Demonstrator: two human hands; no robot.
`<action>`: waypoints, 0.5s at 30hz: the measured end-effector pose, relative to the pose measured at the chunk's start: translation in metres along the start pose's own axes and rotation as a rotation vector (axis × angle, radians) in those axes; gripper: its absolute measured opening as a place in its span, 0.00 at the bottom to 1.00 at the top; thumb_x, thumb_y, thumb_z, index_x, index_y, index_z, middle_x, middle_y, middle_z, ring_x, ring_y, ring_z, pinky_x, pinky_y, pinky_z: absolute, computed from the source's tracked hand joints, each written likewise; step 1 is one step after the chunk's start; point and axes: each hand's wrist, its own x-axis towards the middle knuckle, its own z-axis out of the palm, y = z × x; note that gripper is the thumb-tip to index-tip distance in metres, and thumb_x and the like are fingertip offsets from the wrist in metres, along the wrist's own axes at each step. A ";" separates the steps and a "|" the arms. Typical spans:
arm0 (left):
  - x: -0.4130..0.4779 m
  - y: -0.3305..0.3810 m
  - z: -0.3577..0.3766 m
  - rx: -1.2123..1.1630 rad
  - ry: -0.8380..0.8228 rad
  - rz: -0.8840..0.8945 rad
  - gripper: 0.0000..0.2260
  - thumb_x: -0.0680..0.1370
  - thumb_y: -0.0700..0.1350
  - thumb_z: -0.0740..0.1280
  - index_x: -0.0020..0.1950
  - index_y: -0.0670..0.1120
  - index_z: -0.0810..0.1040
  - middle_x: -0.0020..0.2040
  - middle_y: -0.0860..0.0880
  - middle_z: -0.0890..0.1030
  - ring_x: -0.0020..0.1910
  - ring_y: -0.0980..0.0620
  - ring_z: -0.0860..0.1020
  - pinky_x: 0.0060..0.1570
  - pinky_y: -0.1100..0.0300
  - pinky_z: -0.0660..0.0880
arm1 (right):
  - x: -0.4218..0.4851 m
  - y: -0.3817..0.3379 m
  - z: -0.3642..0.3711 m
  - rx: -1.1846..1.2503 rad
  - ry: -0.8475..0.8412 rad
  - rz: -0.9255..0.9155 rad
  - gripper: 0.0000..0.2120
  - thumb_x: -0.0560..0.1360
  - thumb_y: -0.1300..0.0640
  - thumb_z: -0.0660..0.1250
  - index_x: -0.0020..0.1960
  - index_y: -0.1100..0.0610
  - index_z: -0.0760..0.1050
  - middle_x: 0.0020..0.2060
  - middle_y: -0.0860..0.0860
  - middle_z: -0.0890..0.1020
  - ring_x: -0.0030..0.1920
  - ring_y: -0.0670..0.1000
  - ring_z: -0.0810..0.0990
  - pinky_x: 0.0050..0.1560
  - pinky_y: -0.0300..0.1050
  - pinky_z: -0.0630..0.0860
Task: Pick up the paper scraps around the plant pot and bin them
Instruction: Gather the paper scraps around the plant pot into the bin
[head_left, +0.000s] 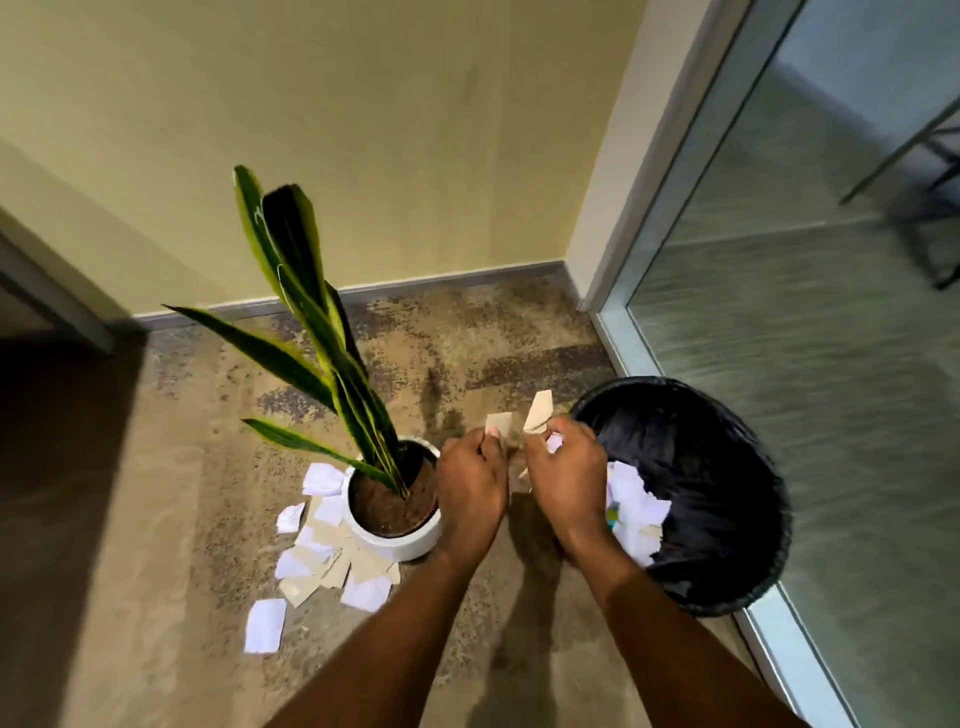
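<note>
While curled fingers (480, 442) of left hand (470, 488) and right hand (566, 478) each pinch tan scraps (537, 410) beside the bin (701, 441) at 3 o'clock, dropping seems next, then the floor scraps (322, 551) at the plant pot's (395, 546) 7 o'clock.

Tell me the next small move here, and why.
Probably swing both hands right, over the bin, and let go. The left hand and right hand each pinch scraps, yet hover between the pot and the bin's rim, not over its opening. Floor scraps wait by the pot.
</note>
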 end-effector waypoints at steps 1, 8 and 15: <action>0.003 0.013 -0.001 -0.002 -0.033 0.014 0.19 0.82 0.48 0.57 0.33 0.44 0.73 0.30 0.45 0.75 0.32 0.45 0.73 0.32 0.51 0.65 | 0.006 0.000 -0.013 -0.010 0.000 0.022 0.05 0.71 0.56 0.68 0.44 0.57 0.78 0.41 0.56 0.80 0.42 0.56 0.77 0.38 0.44 0.68; 0.012 0.079 0.025 0.068 -0.252 -0.018 0.14 0.75 0.45 0.69 0.31 0.43 0.73 0.31 0.41 0.78 0.31 0.44 0.74 0.33 0.58 0.60 | 0.039 0.036 -0.088 -0.237 -0.076 0.143 0.09 0.72 0.56 0.67 0.35 0.58 0.73 0.38 0.58 0.82 0.44 0.60 0.80 0.43 0.49 0.73; 0.009 0.089 0.056 0.176 -0.329 -0.046 0.10 0.74 0.43 0.70 0.35 0.39 0.80 0.36 0.39 0.82 0.39 0.41 0.80 0.36 0.58 0.65 | 0.047 0.080 -0.116 -0.164 -0.095 0.248 0.14 0.67 0.65 0.67 0.51 0.55 0.81 0.47 0.58 0.83 0.50 0.57 0.81 0.49 0.42 0.73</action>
